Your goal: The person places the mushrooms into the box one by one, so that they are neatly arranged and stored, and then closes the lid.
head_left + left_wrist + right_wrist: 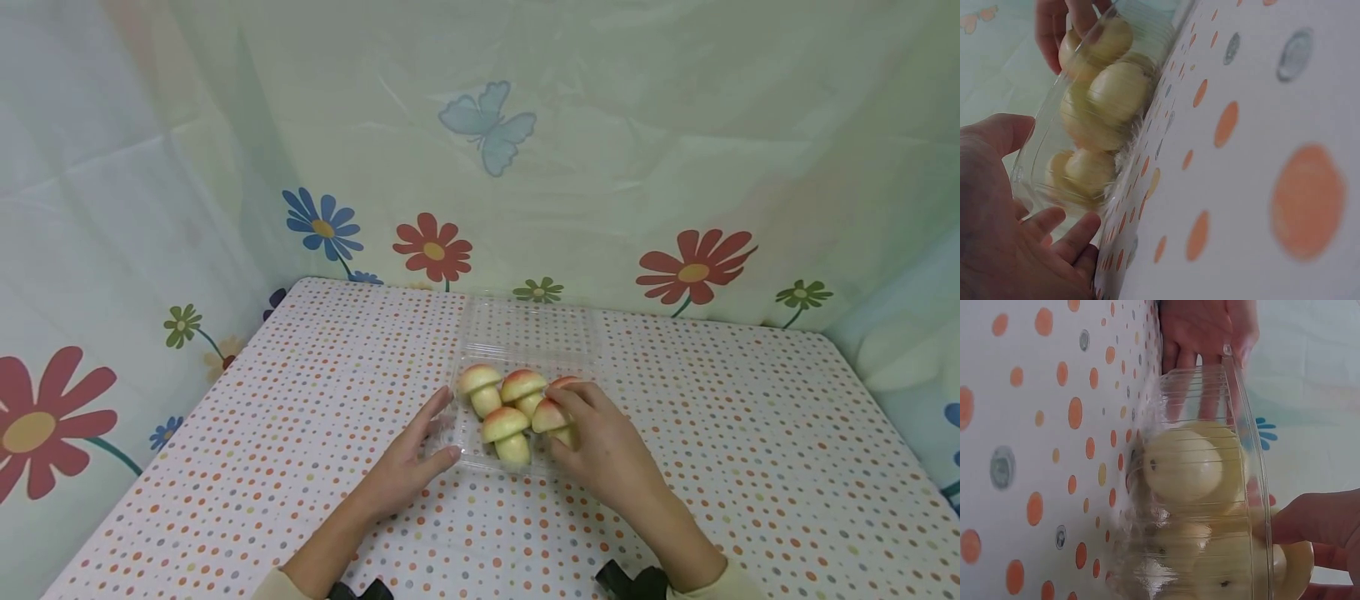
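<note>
Several model mushrooms with cream stems and red-tinged yellow caps sit in a clear plastic box. Its hinged clear lid lies folded back on the far side. At the box's right side my right hand holds a mushroom between thumb and fingers; the right wrist view shows this mushroom at the box's rim. Another mushroom behind it is partly hidden by the fingers. My left hand is at the left side of the box, fingers extended along the wall and thumb by the near rim.
The box stands on a table covered with a white cloth with coloured dots. A pale curtain with flowers and a butterfly hangs along the back and left. Dark wrist mounts show at the bottom edge.
</note>
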`<state>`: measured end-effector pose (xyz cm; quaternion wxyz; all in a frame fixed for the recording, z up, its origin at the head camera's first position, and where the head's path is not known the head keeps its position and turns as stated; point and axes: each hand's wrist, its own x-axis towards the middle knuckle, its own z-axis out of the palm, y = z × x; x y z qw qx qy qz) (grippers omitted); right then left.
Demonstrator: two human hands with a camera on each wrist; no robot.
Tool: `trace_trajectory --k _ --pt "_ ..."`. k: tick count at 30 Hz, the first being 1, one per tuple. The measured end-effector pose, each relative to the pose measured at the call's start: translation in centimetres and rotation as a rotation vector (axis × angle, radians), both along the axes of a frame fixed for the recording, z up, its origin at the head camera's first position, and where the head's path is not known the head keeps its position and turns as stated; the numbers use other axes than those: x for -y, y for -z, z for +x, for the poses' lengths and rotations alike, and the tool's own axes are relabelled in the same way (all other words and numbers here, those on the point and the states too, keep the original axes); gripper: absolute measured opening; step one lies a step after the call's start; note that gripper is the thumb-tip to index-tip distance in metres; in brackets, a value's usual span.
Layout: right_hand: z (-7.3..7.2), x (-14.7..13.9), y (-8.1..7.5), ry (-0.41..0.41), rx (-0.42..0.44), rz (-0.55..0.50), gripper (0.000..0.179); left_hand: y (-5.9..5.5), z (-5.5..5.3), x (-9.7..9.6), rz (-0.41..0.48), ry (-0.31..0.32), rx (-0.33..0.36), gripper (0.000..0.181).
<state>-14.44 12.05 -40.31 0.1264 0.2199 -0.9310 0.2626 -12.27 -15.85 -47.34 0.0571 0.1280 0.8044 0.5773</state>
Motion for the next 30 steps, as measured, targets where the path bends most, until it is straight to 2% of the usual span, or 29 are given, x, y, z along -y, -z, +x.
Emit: trace_trajectory --k 22,30 --pt "-0.32 0.26 0.56 -0.028 0.079 0.088 0.056 -0.07 -0.09 -0.08 0.001 -0.005 0.017 0.083" --pt "-0.42 0.28 0.55 -0.045 0.081 0.129 0.039 0.01 -0.10 -0.04 -0.001 -0.006 0.017 0.084"
